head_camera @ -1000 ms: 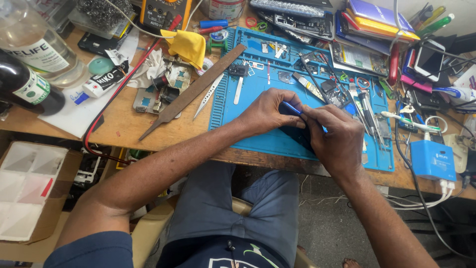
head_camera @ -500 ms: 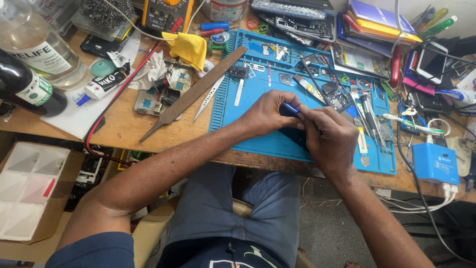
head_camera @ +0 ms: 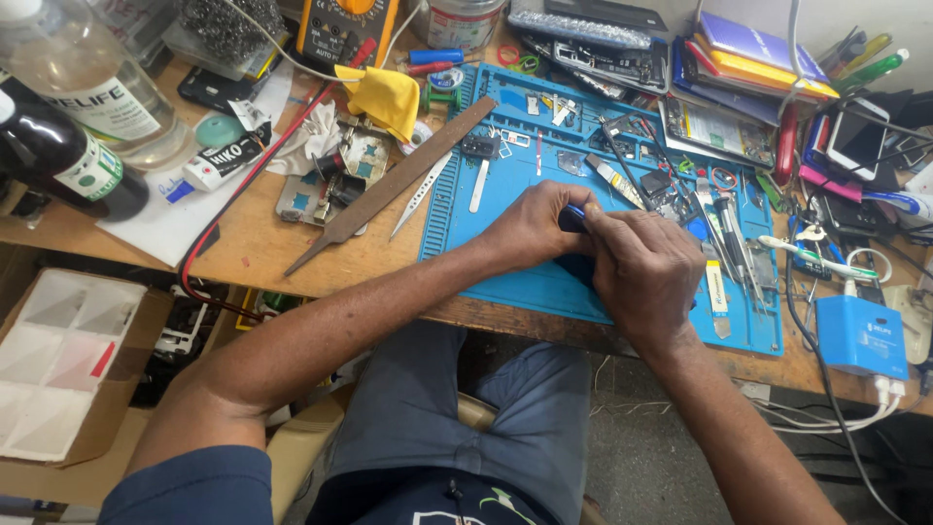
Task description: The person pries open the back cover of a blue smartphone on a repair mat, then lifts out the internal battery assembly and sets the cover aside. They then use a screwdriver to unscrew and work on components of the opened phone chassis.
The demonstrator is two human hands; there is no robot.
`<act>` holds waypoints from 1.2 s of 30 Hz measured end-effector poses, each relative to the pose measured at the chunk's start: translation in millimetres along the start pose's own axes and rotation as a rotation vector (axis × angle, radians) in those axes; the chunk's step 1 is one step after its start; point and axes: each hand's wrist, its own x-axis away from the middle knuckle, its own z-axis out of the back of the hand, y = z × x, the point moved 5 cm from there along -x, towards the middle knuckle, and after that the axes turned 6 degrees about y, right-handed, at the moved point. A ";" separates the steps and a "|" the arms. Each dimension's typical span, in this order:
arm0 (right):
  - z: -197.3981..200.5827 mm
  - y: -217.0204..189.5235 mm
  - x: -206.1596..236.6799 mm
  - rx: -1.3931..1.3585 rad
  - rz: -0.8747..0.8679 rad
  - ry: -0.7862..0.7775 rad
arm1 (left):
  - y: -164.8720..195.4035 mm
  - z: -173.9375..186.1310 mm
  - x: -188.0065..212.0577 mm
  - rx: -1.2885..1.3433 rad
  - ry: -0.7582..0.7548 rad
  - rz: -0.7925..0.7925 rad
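- Head view: both hands meet over the blue work mat (head_camera: 544,282), just right of centre. The left hand (head_camera: 530,228) is clenched around a small blue-tipped tool (head_camera: 575,216); the right hand (head_camera: 649,272) is closed over the same spot from the 4 o'clock side, its fingertips pinching at the tool. What lies beneath the palms is hidden.
- At 10 o'clock stand a clear bottle (head_camera: 83,83) with a white label and a dark bottle (head_camera: 63,160) with a white and green label, the dark one lying tilted in front.
- Just right of them rests a white tube (head_camera: 222,163) with dark lettering on a sheet of white paper (head_camera: 160,219).
- At 12 o'clock sits a yellow multimeter (head_camera: 345,24), a yellow cloth (head_camera: 389,97) just below it and a red lead (head_camera: 248,185) running down to the desk edge.
- A long rusty file (head_camera: 394,185) lies diagonally, its upper end on the mat, beside silver tweezers (head_camera: 420,199).
- At 1 o'clock, stacked coloured booklets (head_camera: 758,53); at 3 o'clock, a blue charger box (head_camera: 860,335) with white cables.
- At 8 o'clock, an open cardboard box (head_camera: 117,408) holds a white divided tray (head_camera: 58,360) with a red piece in one compartment.
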 end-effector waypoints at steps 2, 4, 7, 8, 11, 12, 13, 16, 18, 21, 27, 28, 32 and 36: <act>-3.8 -1.8 -2.5 0.011 0.008 -0.002 | 3.4 1.5 -0.1 -0.022 0.018 -0.054; -5.6 1.3 -2.8 0.016 -0.008 -0.021 | 9.4 2.3 -0.2 -0.005 0.034 -0.129; 3.8 34.1 3.0 -0.350 -0.329 -0.039 | 7.7 2.0 4.3 -0.022 -0.025 -0.008; 12.6 50.9 7.4 -0.416 -0.455 0.000 | 8.4 2.8 4.7 -0.007 -0.051 0.007; 33.0 95.0 33.9 -0.364 -0.727 -0.113 | 9.3 2.4 8.9 0.062 -0.082 0.066; 35.7 107.2 43.6 -0.307 -0.795 -0.182 | 10.1 2.4 9.2 0.089 -0.091 0.071; 29.0 112.4 52.5 -0.330 -0.806 -0.257 | 10.8 2.5 8.7 0.113 -0.101 0.074; 13.0 115.3 75.6 -0.285 -0.764 -0.392 | 12.9 3.3 7.0 0.065 -0.096 0.070; 21.4 110.5 83.6 -0.119 -0.657 -0.361 | 13.2 5.0 6.8 0.091 -0.095 0.121; 43.2 106.3 90.1 -0.537 -0.842 -0.218 | 20.4 9.4 3.6 0.041 -0.124 0.080; 54.9 76.2 79.0 -0.464 -0.693 -0.387 | 37.3 16.6 -19.2 -0.091 -0.230 -0.017; 54.5 75.3 76.9 -0.459 -0.704 -0.396 | 38.7 17.5 -24.1 -0.102 -0.255 -0.008; 57.6 71.8 70.5 -0.499 -0.629 -0.402 | 40.5 14.7 -36.0 -0.057 -0.325 0.048; 59.9 71.1 68.6 -0.494 -0.509 -0.355 | 37.2 14.3 -41.4 -0.061 -0.325 0.101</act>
